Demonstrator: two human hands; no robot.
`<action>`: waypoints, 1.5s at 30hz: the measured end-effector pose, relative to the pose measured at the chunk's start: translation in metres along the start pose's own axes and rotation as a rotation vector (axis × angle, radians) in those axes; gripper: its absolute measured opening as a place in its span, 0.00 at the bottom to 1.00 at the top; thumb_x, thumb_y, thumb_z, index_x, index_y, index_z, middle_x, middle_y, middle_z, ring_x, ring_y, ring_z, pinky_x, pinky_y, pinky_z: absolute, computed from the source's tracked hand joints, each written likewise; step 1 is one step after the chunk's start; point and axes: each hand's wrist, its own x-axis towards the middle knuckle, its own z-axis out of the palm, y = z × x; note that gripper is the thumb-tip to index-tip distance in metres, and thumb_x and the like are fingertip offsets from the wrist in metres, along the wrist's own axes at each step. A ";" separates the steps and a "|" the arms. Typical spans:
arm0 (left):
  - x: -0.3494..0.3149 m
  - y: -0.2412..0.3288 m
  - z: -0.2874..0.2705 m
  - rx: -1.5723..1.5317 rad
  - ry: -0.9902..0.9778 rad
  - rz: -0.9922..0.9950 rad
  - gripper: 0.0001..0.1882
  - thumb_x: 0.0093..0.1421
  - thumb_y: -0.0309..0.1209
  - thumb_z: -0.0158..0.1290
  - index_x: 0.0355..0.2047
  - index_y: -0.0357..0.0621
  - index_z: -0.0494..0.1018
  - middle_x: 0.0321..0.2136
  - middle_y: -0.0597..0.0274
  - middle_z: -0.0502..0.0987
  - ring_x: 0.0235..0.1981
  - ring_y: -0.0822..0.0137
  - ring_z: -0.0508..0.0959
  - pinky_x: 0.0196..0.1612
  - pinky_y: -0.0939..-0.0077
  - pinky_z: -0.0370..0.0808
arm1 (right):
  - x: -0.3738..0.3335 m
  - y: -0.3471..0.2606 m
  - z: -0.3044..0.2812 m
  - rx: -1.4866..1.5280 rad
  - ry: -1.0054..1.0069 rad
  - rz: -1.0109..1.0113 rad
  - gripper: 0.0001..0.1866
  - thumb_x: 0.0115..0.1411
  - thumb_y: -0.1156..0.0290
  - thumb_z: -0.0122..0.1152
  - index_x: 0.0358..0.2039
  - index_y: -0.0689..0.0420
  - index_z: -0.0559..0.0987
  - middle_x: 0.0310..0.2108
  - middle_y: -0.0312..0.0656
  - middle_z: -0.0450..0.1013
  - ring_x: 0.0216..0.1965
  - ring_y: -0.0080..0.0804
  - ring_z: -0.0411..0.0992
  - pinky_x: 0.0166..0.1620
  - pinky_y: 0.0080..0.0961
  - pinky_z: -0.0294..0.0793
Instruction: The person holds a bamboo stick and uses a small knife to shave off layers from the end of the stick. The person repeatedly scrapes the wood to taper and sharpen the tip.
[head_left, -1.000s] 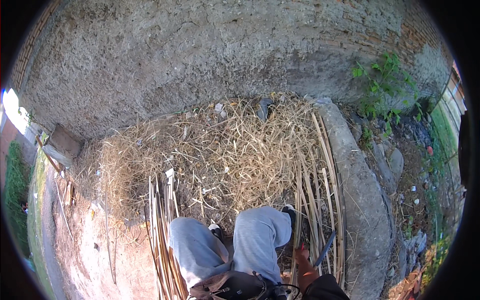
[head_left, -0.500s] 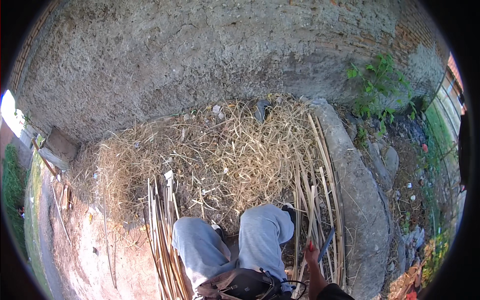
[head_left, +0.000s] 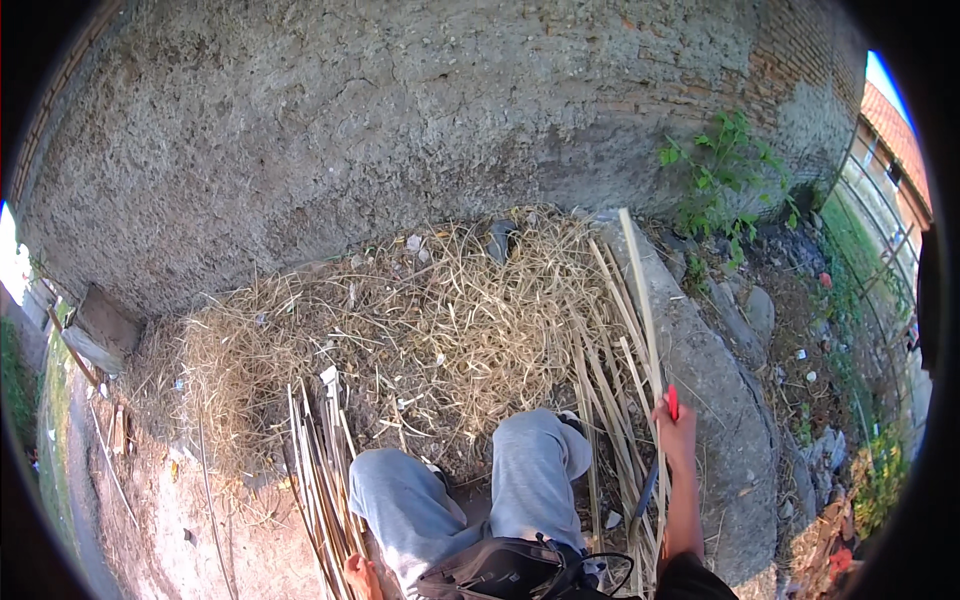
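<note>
My right hand [head_left: 679,438] is closed around the red handle of a knife [head_left: 673,402] and a long pale bamboo strip [head_left: 641,290]. The knife's dark blade [head_left: 649,488] points back toward me, beside the strip. The strip stands up past the hand toward the wall. At the lower edge my left hand [head_left: 362,577] has its fingers curled, next to a bundle of bamboo strips [head_left: 312,470]; whether it holds anything is hidden. More bamboo strips [head_left: 607,400] lie to the right of my knees.
Pale shavings [head_left: 500,330] cover the ground in front of my grey-trousered legs [head_left: 535,465]. A rough wall [head_left: 400,130] rises beyond. Along the right runs a concrete ledge [head_left: 715,400], with a green plant [head_left: 730,175] behind. A black bag [head_left: 500,568] sits at my lap.
My right hand has moved up and to the right with the knife, and a bamboo strip is now lifted in it. My left hand has come into view at the lower edge.
</note>
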 end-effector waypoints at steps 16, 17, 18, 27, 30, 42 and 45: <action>-0.057 0.376 0.155 -0.266 -0.525 0.669 0.27 0.64 0.44 0.54 0.57 0.39 0.65 0.52 0.52 0.69 0.46 0.63 0.76 0.39 0.71 0.80 | 0.003 -0.183 -0.119 1.581 0.241 -0.845 0.15 0.72 0.61 0.38 0.56 0.47 0.67 0.34 0.33 0.62 0.27 0.24 0.60 0.32 0.35 0.67; -0.064 0.383 0.169 -0.274 -0.601 0.598 0.29 0.66 0.44 0.51 0.61 0.40 0.61 0.54 0.49 0.68 0.47 0.60 0.77 0.40 0.70 0.81 | 0.007 -0.180 -0.112 1.585 0.240 -0.848 0.15 0.72 0.61 0.38 0.56 0.47 0.67 0.34 0.33 0.62 0.27 0.24 0.60 0.32 0.35 0.67; -0.063 0.388 0.179 -0.283 -0.723 0.528 0.29 0.69 0.43 0.46 0.63 0.39 0.57 0.56 0.46 0.66 0.47 0.58 0.77 0.40 0.68 0.81 | 0.013 -0.177 -0.103 1.640 -0.025 -0.935 0.15 0.73 0.61 0.37 0.55 0.48 0.68 0.34 0.34 0.62 0.29 0.26 0.61 0.32 0.38 0.67; -0.029 0.372 0.241 -1.025 -1.169 0.050 0.26 0.71 0.41 0.40 0.65 0.43 0.52 0.56 0.48 0.67 0.49 0.55 0.76 0.47 0.62 0.79 | 0.058 -0.166 0.013 1.898 -0.040 -0.449 0.17 0.72 0.61 0.38 0.44 0.57 0.75 0.24 0.33 0.62 0.15 0.18 0.51 0.18 0.19 0.54; -0.006 0.350 0.249 -0.994 -1.029 0.075 0.21 0.71 0.35 0.43 0.61 0.44 0.59 0.52 0.51 0.71 0.48 0.58 0.77 0.46 0.64 0.80 | 0.086 -0.134 0.046 1.967 -0.162 -0.334 0.19 0.72 0.58 0.38 0.47 0.55 0.76 0.25 0.32 0.66 0.14 0.18 0.52 0.18 0.17 0.52; 0.028 0.315 0.256 -0.881 -0.883 0.017 0.13 0.69 0.28 0.44 0.54 0.47 0.65 0.52 0.55 0.72 0.42 0.59 0.79 0.40 0.63 0.81 | 0.100 -0.067 0.123 1.666 0.032 0.266 0.16 0.72 0.61 0.41 0.49 0.57 0.74 0.36 0.35 0.73 0.17 0.16 0.60 0.19 0.17 0.63; 0.023 0.317 0.260 -0.878 -0.846 -0.017 0.13 0.69 0.26 0.43 0.53 0.45 0.65 0.51 0.53 0.72 0.40 0.59 0.79 0.38 0.63 0.81 | 0.102 -0.042 0.125 1.491 0.004 0.284 0.15 0.72 0.62 0.42 0.49 0.56 0.73 0.37 0.35 0.75 0.17 0.15 0.59 0.19 0.16 0.63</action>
